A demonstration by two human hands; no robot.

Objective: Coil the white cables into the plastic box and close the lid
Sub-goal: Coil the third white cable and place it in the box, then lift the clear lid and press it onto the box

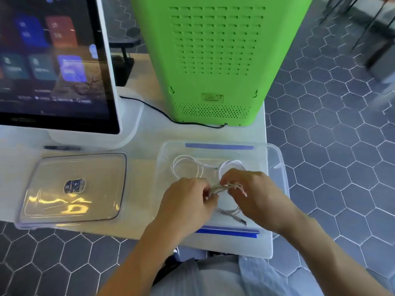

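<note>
A clear plastic box with blue clips stands open on the white table, at the right. Inside lie two coiled white cables: one coil at the back left and another coil at the back right. Over the front of the box, my left hand and my right hand both pinch a third white cable, bunched in loops between them. Its plug end hangs down below my right hand. The clear lid, with a sticker in its middle, lies flat on the table to the left.
A white touchscreen terminal stands at the back left, a tall green machine behind the box. A black power cord runs between them. A dark pen lies by the terminal's base. The table edge is just right of the box.
</note>
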